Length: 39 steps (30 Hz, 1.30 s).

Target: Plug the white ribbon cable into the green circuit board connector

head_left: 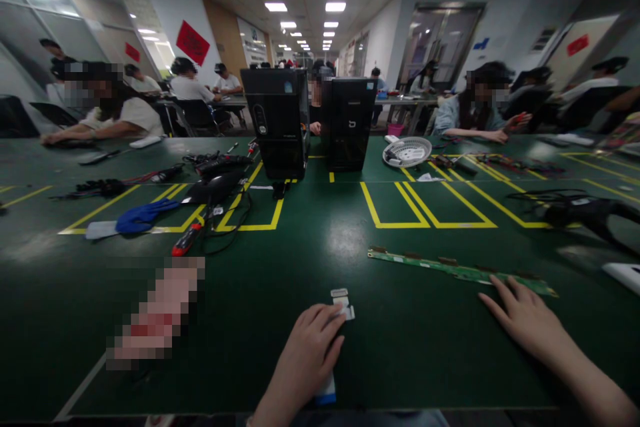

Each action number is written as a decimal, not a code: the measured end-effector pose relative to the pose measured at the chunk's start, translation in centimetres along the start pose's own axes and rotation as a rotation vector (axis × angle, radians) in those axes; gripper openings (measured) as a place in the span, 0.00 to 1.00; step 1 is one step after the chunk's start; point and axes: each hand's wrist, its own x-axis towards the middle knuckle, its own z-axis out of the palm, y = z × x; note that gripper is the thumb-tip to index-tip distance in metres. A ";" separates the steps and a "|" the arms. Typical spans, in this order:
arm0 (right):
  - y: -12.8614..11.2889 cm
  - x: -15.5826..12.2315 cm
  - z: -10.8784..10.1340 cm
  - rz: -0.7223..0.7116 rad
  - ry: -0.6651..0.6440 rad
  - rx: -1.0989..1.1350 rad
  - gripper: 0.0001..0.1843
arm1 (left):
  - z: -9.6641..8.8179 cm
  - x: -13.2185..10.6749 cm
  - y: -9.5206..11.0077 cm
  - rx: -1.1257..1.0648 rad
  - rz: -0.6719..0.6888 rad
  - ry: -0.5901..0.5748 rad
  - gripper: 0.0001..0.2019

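Pressing down flat, the left hand (309,347) lies over a white ribbon cable (343,303) at the near middle of the table (320,240). Its fingers are close together and straight, not pinching. The pads bear on the strip just short of its far connector end, and a blue-tipped near end pokes out under the wrist. The flat palm seems meant to pin the thin, springy cable so it stays put.

The right hand (525,319), near right, has its fingers slightly spread. The fingertips touch the near edge of a long, narrow green circuit board (450,269) towards its right end, likely steadying it. I cannot tell whether any finger hooks under it. Board and cable lie well apart, neither lifted.

Surface: dark green mat, glossy from the ceiling lights, marked with yellow tape boxes (400,213).
- Left of centre: a blue cloth (143,217), a red-handled screwdriver (186,241), black leads and tools.
- Far middle: two black computer towers (275,121) upright, side by side.
- Right of them: a white perforated dish (407,151) holding small parts.
- Far right: more black cabling.

Room: long open workshop with strip lights, glass partitions on the left, and red signs on the walls. Other people sit along the far side of the table and at the benches beyond, their hands on their own work.
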 end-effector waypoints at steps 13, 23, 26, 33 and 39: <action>-19.4 3.1 -7.0 -0.403 -0.083 0.046 0.37 | -0.4 0.1 0.4 0.007 0.002 0.002 0.20; -22.5 1.0 -7.6 -0.613 -0.061 0.124 0.37 | -0.4 0.2 0.4 0.005 -0.010 -0.018 0.20; -21.7 1.0 -7.7 -0.661 -0.013 0.162 0.35 | -0.5 0.2 0.4 0.003 -0.012 -0.026 0.20; -20.5 3.5 -7.3 -0.885 0.084 0.282 0.24 | -0.6 0.4 0.5 0.014 -0.006 -0.024 0.20; -20.3 3.8 -5.8 -0.896 -0.002 0.501 0.24 | -0.6 0.4 0.5 0.010 -0.003 -0.014 0.19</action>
